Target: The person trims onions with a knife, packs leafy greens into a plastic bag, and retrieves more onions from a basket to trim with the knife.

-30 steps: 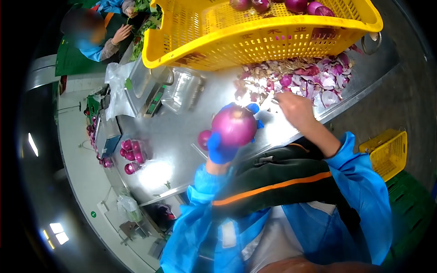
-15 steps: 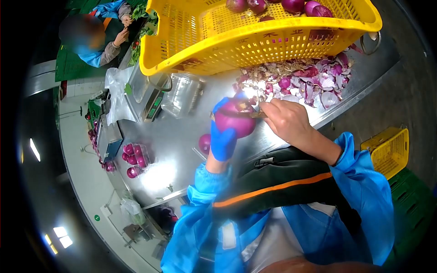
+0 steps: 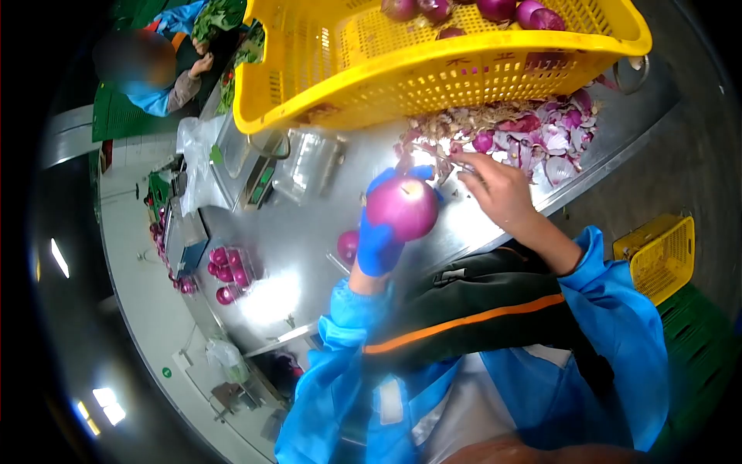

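Observation:
My left hand, in a blue glove, grips a large peeled red onion from the left and below. Its smooth purple side and pale cut end show. To the right of it, my bare right hand hovers at the near edge of a heap of onion skins, with its fingers bent. Something thin and brownish is at its fingertips; whether it is dry skin or a blade I cannot make out. Another red onion lies left of my gloved hand, beside a clear tray.
A yellow crate with several red onions stands at the far side of the metal table. Packed onions, clear trays and a scale are at left. A co-worker handles greens. Another yellow crate stands at right.
My right hand has moved up and away from the onion, taking the dark, thin blade-like thing off it. The onion has turned its pale end upward. The co-worker has lifted a bunch of greens.

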### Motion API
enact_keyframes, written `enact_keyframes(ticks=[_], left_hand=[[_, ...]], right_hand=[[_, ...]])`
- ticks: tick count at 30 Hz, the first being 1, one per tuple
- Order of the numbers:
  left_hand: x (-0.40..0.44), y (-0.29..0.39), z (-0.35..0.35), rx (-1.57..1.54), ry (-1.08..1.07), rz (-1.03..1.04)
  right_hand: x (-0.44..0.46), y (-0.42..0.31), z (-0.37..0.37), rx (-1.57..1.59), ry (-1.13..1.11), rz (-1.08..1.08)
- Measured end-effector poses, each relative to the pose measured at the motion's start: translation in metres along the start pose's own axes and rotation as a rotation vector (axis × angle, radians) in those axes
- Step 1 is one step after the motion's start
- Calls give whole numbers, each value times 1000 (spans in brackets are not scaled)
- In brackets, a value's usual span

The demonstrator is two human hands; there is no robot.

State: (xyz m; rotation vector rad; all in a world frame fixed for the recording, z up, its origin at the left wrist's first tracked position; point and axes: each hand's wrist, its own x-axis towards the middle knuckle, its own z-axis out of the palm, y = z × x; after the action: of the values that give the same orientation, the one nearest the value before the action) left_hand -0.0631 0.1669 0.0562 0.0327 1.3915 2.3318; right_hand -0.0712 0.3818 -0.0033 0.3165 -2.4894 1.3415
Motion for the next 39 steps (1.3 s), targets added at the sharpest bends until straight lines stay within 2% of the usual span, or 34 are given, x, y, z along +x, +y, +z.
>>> enact_keyframes(ticks=[3, 4, 7, 8, 9, 10, 13, 15, 16, 17, 19, 22, 25, 29, 34, 37, 39], left_hand=[[7, -13, -3, 177, -2, 86], [8, -12, 1, 227, 20, 75], [10, -9, 3, 77, 100, -76], [7, -10, -6, -79, 99, -206], [9, -1, -6, -2, 71, -308], [13, 11, -3, 75, 44, -411], [10, 7, -1, 425, 56, -325], [1, -7, -12, 650, -48, 34], [7, -18, -17, 616, 31, 127], [6, -23, -20, 550, 70, 102], [4, -24, -21, 416, 144, 48], [2, -22, -24, 361, 145, 28], [-3, -6, -15, 256, 77, -62], [-10, 5, -7, 340, 76, -146], [-15, 10, -4, 324, 61, -196], [-14, 7, -3, 248, 43, -143], [-13, 9, 2, 313, 43, -119]], right_hand=[[15, -26, -11, 346, -252, 300], [18, -30, -14, 351, -270, 233], [21, -35, -14, 327, -280, 56], [17, -35, -10, 289, -259, 16], [16, -35, -8, 250, -241, -29], [16, -37, -12, 287, -329, 105], [11, -14, 0, 849, -399, 511], [0, -2, 14, 1155, -447, 751], [1, -5, 16, 1297, -481, 858], [-1, -15, 15, 1349, -502, 869], [-2, -14, 19, 1207, -488, 820], [2, -14, 9, 287, -201, 162], [11, -24, -14, -150, -166, -301], [19, -31, -20, -312, -158, -405], [17, -25, -16, -231, -161, -376], [9, -11, -22, -246, -195, -334], [6, -8, -23, -247, -192, -301]])
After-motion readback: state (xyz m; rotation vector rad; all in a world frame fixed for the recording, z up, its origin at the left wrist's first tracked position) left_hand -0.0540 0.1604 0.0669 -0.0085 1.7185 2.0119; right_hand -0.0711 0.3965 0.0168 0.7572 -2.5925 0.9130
